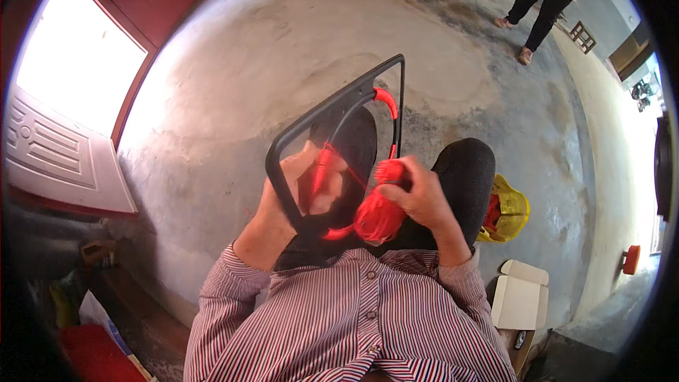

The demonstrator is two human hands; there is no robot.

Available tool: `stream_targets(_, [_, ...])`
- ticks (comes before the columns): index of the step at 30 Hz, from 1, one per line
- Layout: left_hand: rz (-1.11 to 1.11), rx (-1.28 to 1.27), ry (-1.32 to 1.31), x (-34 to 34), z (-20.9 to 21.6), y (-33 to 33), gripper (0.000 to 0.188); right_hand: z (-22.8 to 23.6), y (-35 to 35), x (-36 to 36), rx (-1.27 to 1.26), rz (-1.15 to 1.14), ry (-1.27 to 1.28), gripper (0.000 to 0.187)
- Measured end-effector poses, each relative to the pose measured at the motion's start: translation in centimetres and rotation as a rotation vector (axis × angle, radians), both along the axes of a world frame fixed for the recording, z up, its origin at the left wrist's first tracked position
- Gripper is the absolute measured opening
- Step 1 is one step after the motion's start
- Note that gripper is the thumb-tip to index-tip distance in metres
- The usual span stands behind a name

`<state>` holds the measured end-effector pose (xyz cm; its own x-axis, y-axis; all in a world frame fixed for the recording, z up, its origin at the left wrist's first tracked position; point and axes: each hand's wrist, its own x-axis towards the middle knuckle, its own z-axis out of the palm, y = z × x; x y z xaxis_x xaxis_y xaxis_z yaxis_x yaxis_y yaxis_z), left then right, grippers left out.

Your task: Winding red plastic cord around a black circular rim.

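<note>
In front of my lap stands a black rectangular frame (322, 108), tilted, with a black ring (342, 122) inside its outline. Stretches of bright red wrapping (385, 101) cover parts of the ring. My left hand (320, 180), seen partly through the frame, has its fingers curled round the ring's left side at a red-wrapped part. A loose bundle of red string or ribbon (380, 218) hangs below my right hand (419, 197), whose thumb and fingers close on it near the ring's right side. A thin red strand runs across the ring. Slight blur hides the fingertips.
A yellow container (511, 211) with red material inside stands beside my right knee (467, 163). An opened white carton (520, 296) lies behind it. Another person (544, 0) stands at the far right. A red-framed doorway (85, 49) is at left, a red object (99, 354) lower left.
</note>
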<state>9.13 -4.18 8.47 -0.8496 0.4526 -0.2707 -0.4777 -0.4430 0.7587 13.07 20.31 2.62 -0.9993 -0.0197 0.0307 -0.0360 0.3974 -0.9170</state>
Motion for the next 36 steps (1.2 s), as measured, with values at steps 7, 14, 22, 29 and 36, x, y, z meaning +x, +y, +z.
stream_targets(7, [0.044, -0.174, 0.179, 2.4, 2.1, 2.4, 0.035, 2.0, -3.7, -5.6, -0.288, -0.063, 0.047, 0.034])
stream_targets(14, [-0.195, 0.492, -0.113, 3.3, 2.5, 4.6, 0.054, 5.2, -5.0, -6.6, -0.875, 0.738, 0.425, 0.028])
stream_targets(22, [0.088, 0.148, -0.133, 2.6, 0.1, 2.9, 0.06, 3.4, -2.9, -3.5, -0.879, 0.31, -0.061, 0.046])
stream_targets(29, [0.239, -0.073, 0.033, 1.9, 1.4, 3.1, 0.043, 3.9, -4.3, 0.6, -0.994, 0.385, -0.058, 0.066])
stream_targets(36, [-0.004, 0.199, 0.216, 1.1, 0.8, 2.2, 0.054, 6.6, 0.4, -2.1, -1.292, -0.041, 0.249, 0.024])
